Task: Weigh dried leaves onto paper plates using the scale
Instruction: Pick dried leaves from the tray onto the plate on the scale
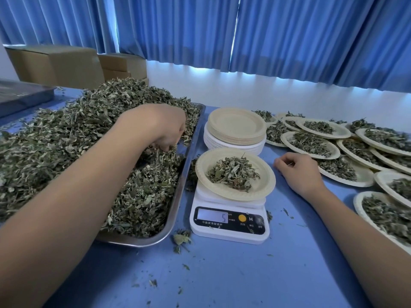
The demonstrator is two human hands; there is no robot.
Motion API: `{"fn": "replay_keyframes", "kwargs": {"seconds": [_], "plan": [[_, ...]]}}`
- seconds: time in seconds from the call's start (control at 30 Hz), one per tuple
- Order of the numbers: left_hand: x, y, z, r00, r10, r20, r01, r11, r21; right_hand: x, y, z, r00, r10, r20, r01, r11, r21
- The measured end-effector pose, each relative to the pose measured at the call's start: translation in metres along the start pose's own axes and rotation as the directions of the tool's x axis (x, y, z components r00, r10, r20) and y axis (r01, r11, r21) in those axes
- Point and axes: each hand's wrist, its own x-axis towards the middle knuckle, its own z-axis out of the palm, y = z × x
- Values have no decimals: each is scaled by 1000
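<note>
Ahead of you, pleated blue curtains (289,41) hang across the whole width of the view. Daylight glows through the narrow gaps (236,30) between their panels and along their hems, washing the plain white wall (244,92) beneath them in a cool tint. To your left, against that wall, brown cardboard boxes (55,65) are stacked, the largest nearest the corner and lower ones just beside it; your desk (222,274) has a blue top, and a dark flat slab (22,94) lies at its far left, cut off by the frame.

White scale (229,221), beige plate (264,181), blue table (244,274)
</note>
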Motion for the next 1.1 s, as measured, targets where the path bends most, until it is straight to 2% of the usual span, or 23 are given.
{"fn": "replay_keyframes", "kwargs": {"seconds": [0.13, 0.23, 0.3, 0.4, 0.47, 0.67, 0.73, 0.87, 0.93, 1.0, 1.1], "plan": [[2, -1, -4, 991, 7, -134, -19, 996, -88, 0, 0, 0, 1000, 1, -2, -1, 1000, 0], [-3, 4, -1, 998, 33, 46, -33, 999, -11, 0, 0, 0, 1000, 1, -7, -1, 1000, -1], [-4, 5, 2, 996, 29, 82, -33, 998, 47, 0, 0, 0, 1000, -1, -9, 1, 1000, -4], [-4, 2, -4, 995, 35, -91, -43, 995, -91, 0, 0, 0, 1000, 0, -4, 0, 1000, 2], [-3, 4, -9, 973, 74, -220, -115, 977, -178, 0, 0, 0, 1000, -1, -2, 1, 1000, 0], [-3, 39, 6, 896, 279, -346, -412, 813, -412, -1, 0, -1, 1000, 3, 6, -3, 1000, 7], [-2, 49, 14, 878, 367, -306, -472, 767, -434, -1, 0, -1, 1000, 3, 4, -3, 1000, 6], [3, 45, 18, 867, 467, -172, -495, 770, -403, 0, 1, 0, 1000, 9, 1, -9, 1000, 7], [4, 34, 12, 878, 441, -186, -476, 771, -423, 0, 1, 0, 1000, 10, -2, -10, 1000, 0], [6, 22, 6, 901, 389, -190, -433, 815, -384, 0, 2, 0, 1000, 9, -4, -9, 1000, -5], [11, 6, 4, 956, 295, 0, -287, 931, -226, 0, 2, 0, 1000, 6, -2, -6, 1000, -8]]}}
